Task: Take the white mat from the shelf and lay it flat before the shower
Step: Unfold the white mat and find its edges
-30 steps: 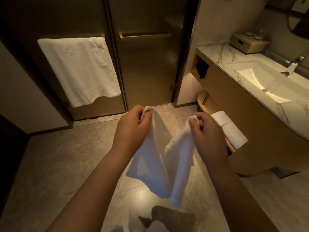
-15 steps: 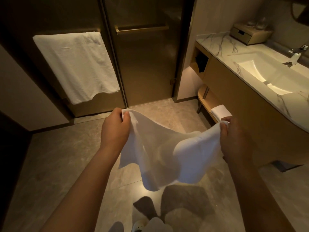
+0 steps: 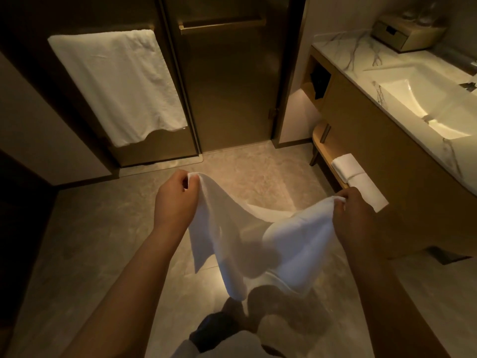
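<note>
Soft, light white mat point(image 3: 258, 239) sagging mid-air above the floor point(image 3: 90, 241), pinched at its top corners by left hand point(image 3: 175, 200) and right hand point(image 3: 358, 220), fingers closed on cloth, best kept gripped at those corners, bare tiles ahead before the shower door point(image 3: 227, 86).

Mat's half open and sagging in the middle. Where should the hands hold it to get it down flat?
Keep to the two top corners. The left hand pinches one, the right hand the other, each from its outer side. The white mat droops between them with one fold hanging low, so spreading the corners apart should pull that top edge straight.
</note>
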Demonstrator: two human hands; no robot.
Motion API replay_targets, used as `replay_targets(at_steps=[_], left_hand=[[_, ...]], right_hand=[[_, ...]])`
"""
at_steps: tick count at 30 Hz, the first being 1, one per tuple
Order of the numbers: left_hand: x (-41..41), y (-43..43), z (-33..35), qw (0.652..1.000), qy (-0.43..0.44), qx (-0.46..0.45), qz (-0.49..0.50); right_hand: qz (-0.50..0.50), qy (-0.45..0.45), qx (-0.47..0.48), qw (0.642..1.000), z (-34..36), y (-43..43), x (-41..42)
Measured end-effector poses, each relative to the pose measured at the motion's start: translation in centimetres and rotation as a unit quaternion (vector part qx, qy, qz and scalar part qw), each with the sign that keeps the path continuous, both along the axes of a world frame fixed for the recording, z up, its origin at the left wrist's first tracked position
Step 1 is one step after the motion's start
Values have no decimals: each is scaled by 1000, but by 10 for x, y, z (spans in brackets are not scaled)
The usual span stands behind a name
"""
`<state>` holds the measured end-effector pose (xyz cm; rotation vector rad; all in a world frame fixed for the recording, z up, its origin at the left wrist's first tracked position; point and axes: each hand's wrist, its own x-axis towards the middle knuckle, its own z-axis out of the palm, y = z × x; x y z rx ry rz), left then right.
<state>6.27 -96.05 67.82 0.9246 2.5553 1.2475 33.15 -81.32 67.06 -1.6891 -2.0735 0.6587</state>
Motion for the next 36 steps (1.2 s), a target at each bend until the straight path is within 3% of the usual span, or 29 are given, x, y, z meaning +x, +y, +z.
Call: replay_targets(at_steps=[2, 6, 14, 25, 36], left_hand=[[0, 6, -2, 1000, -1, -6, -2], [-4, 23, -6, 1000, -4, -7, -5], [-37, 88, -24, 1000, -17, -17, -17], [-114, 220, -23, 999, -41, 2, -22], [-119, 306, -29, 999, -40, -28, -17]], right_hand=[[0, 19, -11, 1000, -3, 5, -1], [-19, -79, -68, 994, -12, 23, -8], [46, -21, 62, 997, -23, 82, -51], [58, -36, 34, 997, -27, 212, -139], [98, -37, 17, 994, -40, 297, -144]])
